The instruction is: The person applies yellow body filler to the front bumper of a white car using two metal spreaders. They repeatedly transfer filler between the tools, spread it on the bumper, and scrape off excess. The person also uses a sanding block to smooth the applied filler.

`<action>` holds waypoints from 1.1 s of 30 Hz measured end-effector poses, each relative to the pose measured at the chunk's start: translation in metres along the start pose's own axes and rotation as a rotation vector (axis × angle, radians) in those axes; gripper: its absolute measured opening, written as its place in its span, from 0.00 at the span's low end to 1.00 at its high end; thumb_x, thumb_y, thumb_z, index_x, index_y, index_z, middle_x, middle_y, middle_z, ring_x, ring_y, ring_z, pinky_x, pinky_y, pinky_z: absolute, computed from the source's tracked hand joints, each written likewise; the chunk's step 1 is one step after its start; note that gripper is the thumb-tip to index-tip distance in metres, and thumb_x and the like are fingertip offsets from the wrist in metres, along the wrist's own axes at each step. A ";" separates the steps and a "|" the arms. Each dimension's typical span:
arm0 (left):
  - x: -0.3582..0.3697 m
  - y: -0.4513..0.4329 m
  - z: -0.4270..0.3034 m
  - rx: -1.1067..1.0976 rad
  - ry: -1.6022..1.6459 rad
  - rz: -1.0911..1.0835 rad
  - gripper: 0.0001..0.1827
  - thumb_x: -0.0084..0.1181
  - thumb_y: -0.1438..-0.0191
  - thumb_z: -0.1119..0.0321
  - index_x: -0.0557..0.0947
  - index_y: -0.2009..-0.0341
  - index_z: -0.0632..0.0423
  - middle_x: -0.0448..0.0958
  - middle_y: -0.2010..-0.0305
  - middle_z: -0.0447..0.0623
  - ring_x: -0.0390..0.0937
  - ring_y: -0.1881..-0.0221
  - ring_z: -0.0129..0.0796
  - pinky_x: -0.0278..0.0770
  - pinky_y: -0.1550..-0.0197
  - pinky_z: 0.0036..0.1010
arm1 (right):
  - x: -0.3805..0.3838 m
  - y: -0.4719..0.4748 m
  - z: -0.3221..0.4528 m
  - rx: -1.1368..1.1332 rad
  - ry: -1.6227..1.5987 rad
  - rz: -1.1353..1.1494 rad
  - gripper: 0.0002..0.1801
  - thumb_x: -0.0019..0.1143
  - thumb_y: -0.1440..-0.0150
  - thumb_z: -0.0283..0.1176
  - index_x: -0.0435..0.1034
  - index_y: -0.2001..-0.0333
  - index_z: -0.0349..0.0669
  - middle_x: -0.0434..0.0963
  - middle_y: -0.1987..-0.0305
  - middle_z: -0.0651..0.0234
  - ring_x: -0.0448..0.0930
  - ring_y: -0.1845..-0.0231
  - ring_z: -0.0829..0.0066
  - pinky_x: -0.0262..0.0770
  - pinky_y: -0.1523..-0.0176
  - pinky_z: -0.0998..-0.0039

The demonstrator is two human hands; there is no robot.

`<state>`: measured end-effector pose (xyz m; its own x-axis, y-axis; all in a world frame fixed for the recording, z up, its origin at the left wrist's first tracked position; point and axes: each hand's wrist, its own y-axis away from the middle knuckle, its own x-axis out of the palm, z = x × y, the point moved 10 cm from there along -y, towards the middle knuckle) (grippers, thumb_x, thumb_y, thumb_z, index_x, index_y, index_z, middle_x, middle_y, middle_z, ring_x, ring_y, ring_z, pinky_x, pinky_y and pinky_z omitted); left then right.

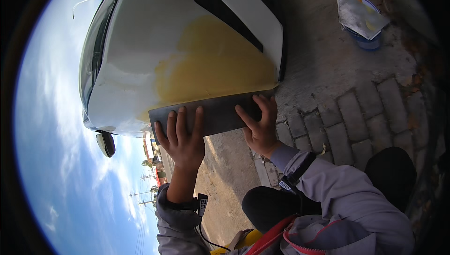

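Observation:
A long, flat, dark rectangular board [221, 113] lies along the edge of a yellow body-filler patch [214, 65] on a white car's body panel [147, 37]. My left hand [184, 139] holds the board near its left end, with four fingers spread over its face and the thumb hidden. Near the other end, my right hand [259, 125] grips it, fingertips on the face and thumb at the lower edge. The side of the board against the car is hidden. The filler has a smooth, uneven outline reaching the dark trim.
A blue tub [367, 42] stands on the ground, a yellow-smeared flat sheet [360, 14] on top. Paving bricks [351, 114] and bare ground [225, 181] lie beside the car. Its side mirror [106, 144] juts out. My dark-clothed knee [267, 207] is close below my right arm.

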<state>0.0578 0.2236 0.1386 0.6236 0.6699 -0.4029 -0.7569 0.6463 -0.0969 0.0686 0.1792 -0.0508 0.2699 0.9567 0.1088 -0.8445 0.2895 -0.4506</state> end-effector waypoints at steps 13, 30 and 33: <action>-0.018 -0.114 -0.019 0.097 0.018 0.070 0.30 0.60 0.51 0.69 0.82 0.41 0.34 0.74 0.40 0.49 0.70 0.36 0.44 0.57 0.30 0.57 | -0.036 -0.065 -0.033 0.074 -0.096 -0.102 0.38 0.58 0.48 0.18 0.69 0.33 0.56 0.62 0.35 0.51 0.64 0.33 0.45 0.61 0.30 0.46; 0.000 -0.055 -0.001 -0.027 -0.030 -0.029 0.26 0.55 0.43 0.68 0.82 0.40 0.31 0.75 0.40 0.50 0.71 0.37 0.46 0.58 0.30 0.59 | -0.007 -0.050 -0.026 -0.008 -0.116 -0.052 0.39 0.60 0.51 0.17 0.70 0.34 0.57 0.57 0.32 0.53 0.58 0.29 0.45 0.54 0.26 0.42; 0.014 -0.028 0.002 -0.068 -0.012 -0.098 0.25 0.52 0.40 0.68 0.82 0.40 0.29 0.75 0.40 0.50 0.71 0.37 0.46 0.59 0.30 0.61 | 0.005 -0.037 -0.026 -0.031 -0.087 -0.020 0.38 0.58 0.50 0.17 0.70 0.34 0.57 0.54 0.29 0.54 0.53 0.26 0.43 0.49 0.24 0.40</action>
<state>0.0880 0.2156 0.1371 0.6970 0.6095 -0.3777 -0.7036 0.6828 -0.1967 0.1131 0.1723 -0.0566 0.2441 0.9502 0.1935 -0.8243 0.3084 -0.4748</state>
